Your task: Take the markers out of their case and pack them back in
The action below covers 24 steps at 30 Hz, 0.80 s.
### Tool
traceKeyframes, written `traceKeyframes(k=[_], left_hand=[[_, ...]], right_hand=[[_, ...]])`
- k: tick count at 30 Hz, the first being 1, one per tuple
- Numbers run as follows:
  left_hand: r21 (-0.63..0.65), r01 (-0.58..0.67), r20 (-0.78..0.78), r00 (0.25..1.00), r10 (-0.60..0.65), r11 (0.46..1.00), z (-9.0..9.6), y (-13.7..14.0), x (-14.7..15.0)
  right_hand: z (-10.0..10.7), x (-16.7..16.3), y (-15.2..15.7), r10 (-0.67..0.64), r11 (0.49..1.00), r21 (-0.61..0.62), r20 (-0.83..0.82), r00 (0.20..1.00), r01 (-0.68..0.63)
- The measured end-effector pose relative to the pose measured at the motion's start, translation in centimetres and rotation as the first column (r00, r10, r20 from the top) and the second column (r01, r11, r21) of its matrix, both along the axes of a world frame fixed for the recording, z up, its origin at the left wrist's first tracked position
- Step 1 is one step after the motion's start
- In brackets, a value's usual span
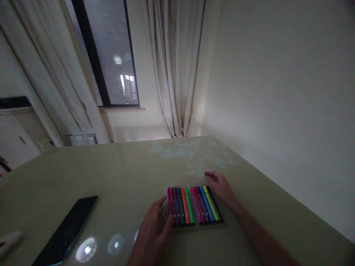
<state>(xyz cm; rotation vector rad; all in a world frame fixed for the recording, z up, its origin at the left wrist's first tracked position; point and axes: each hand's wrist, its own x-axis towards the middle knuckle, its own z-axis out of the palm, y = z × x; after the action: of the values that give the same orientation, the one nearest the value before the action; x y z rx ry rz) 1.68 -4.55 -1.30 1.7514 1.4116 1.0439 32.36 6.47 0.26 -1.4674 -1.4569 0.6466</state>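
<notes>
A clear plastic case of colored markers point(185, 207) lies flat on the table, its markers side by side in two groups. Pink, red, blue, green, orange, yellow and black barrels show. My left hand point(154, 229) grips the case's left edge, with the thumb at the near left corner and the fingers along the side. By the far right corner is my right hand point(219, 186), its fingers bent and drawn together at the tips. Anything between those fingertips is too small or dark to make out.
A dark smartphone point(68, 231) lies to the left on the glossy green table point(124, 170). A white object point(9, 242) sits at the far left edge. Behind the table are curtains point(176, 66) and a window point(113, 51); a wall point(283, 92) runs along the right.
</notes>
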Motion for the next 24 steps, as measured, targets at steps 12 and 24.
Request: traceKeyframes(k=[12,24], left_hand=[[0.066,0.209,-0.476,0.866,-0.153,0.976,0.8,-0.8,0.6],[-0.03,0.138,-0.545,0.828,-0.132,0.99,1.0,-1.0,0.8]], right_hand=[[4.9,-11.5,-0.9,0.517,0.855,-0.224,0.434,0.738,-0.468],[4.8,-12.8,-0.7,0.501,0.858,-0.28,0.638,0.584,-0.431]])
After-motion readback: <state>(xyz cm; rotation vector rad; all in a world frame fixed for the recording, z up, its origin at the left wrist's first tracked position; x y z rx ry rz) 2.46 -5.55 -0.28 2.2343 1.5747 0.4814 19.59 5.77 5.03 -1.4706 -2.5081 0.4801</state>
